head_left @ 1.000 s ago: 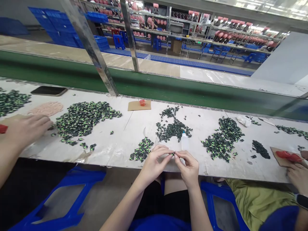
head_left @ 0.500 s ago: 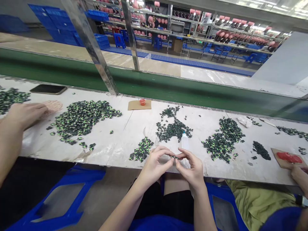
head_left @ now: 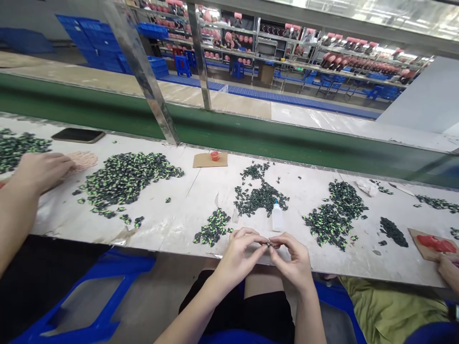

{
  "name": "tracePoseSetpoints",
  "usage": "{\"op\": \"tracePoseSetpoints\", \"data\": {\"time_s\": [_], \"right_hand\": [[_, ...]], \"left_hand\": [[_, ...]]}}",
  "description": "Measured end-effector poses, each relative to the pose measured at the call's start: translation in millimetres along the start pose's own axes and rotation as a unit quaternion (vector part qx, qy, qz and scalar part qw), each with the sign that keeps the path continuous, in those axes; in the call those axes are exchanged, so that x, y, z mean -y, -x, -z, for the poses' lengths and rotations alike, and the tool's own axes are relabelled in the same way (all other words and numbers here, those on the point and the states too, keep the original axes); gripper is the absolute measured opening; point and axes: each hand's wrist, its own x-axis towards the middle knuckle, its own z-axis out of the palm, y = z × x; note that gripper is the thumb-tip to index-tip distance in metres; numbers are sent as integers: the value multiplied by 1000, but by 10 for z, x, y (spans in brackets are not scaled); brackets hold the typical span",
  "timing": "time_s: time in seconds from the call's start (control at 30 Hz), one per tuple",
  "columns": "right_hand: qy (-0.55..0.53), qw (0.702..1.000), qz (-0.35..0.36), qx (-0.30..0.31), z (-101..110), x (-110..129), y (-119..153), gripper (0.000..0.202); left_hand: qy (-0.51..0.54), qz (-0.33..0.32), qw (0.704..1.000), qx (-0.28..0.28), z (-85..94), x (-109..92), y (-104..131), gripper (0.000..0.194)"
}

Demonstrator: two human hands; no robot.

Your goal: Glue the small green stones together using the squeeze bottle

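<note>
My left hand [head_left: 239,253] and my right hand [head_left: 294,260] meet above the table's front edge. Pinched between the fingertips of both is a tiny dark piece with a bit of green [head_left: 268,244]; the fingers cover most of it. Just beyond them stands a small white squeeze bottle [head_left: 277,219] with a blue tip. Behind that bottle spreads a heap of small dark green pieces [head_left: 261,198]. To the left of my left hand lies a smaller heap of dark pieces with bright green marks [head_left: 212,229].
A red cup [head_left: 214,155] stands on cardboard [head_left: 199,161] at the back. Larger heaps [head_left: 125,181] [head_left: 335,215] lie to both sides. Co-workers' hands [head_left: 43,171] [head_left: 449,270] are at far left and far right. A phone [head_left: 78,135] lies back left. Metal posts [head_left: 150,91] rise behind.
The view has shifted a little, so the table appears slightly lower and further right. My hands sit a bit lower, and more of the bottle shows. Both still pinch the tiny piece.
</note>
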Motion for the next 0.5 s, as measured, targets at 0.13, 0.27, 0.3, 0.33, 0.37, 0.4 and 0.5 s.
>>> {"op": "tracePoseSetpoints", "data": {"time_s": [0.13,0.27,0.3,0.33,0.37,0.4,0.5], "right_hand": [[77,980,-75,-167,345,-203,-1,12],[210,923,-119,-301,544,-358,-54,28],[235,917,-116,-301,520,-363,-70,33],[250,917,-114,-290,464,-359,-88,38],[256,920,-114,-273,380,-348,-106,44],[255,926,-118,-251,276,-336,-125,49],[259,936,-143,-193,-61,-325,-194,63]], "left_hand": [[-63,12,997,-49,55,183,-39,20],[-157,46,971,-171,287,455,-96,18],[-178,51,964,-191,344,505,-112,17],[-196,53,958,-203,390,542,-127,16],[-211,53,954,-208,422,565,-142,14],[-224,50,951,-206,439,576,-157,13],[-258,40,950,-171,414,572,-197,13]]}}
